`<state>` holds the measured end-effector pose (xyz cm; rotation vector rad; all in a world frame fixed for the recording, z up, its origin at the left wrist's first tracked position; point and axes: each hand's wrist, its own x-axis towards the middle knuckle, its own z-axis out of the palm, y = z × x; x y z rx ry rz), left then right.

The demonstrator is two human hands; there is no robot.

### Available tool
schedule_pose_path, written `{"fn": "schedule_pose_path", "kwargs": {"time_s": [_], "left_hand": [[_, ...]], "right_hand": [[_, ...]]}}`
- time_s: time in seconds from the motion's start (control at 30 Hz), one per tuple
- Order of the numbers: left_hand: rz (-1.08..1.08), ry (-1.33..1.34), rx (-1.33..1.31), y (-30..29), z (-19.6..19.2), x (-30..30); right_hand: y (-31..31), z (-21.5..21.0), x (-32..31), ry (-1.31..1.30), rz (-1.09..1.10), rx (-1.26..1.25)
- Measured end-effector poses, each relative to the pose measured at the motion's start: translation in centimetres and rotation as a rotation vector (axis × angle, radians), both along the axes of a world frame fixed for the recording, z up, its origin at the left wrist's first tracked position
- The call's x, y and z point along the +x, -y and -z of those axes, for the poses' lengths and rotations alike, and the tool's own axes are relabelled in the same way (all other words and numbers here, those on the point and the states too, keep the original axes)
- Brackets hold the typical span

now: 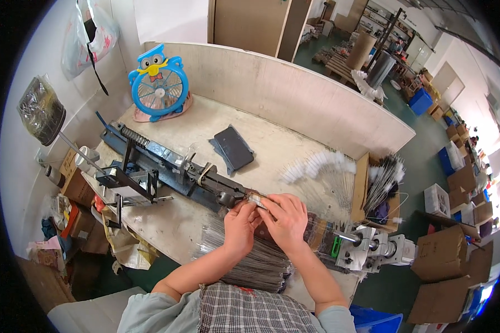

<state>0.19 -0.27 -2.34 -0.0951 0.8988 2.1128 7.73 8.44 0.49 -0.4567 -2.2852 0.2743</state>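
My left hand (240, 227) and my right hand (286, 219) meet at the near end of a long dark metal bench machine (175, 161). Both are closed, with thumbs and fingertips pinched together around a small pale piece (255, 198); its kind is too small to tell. A black rounded knob (225, 198) of the machine sits just left of my fingers. Below my hands lies a thick bundle of thin metal wires (250, 261), partly covered by my forearms. To the right of my right hand stands a silver machine unit (372, 248) with a shaft and a green part (336, 246).
Wire brushes with white tufted ends (322, 166) lie beyond my right hand, beside a cardboard box (361, 186) holding more wires. A dark phone (233, 147) and a blue cartoon fan (160, 89) rest farther back. A low partition (283, 83) borders the table.
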Motion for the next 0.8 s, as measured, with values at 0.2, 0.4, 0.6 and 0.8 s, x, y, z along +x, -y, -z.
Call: {"fn": "schedule_pose_path", "kwargs": {"time_s": [0.2, 0.4, 0.6, 0.8], "left_hand": [[0.004, 0.005, 0.006, -0.1, -0.3, 0.0], [-0.004, -0.002, -0.009, -0.2, -0.1, -0.1], [0.029, 0.051, 0.044, 0.3, -0.4, -0.4], [0.099, -0.023, -0.051, 1.3, -0.8, -0.1]], "right_hand": [[-0.3, 0.1, 0.1, 0.029, -0.018, -0.022], [-0.4, -0.9, 0.4, 0.003, -0.038, -0.014], [-1.0, -1.4, 2.3, 0.217, 0.010, -0.003], [-0.1, -1.4, 3.0, 0.186, -0.013, -0.043]]}}
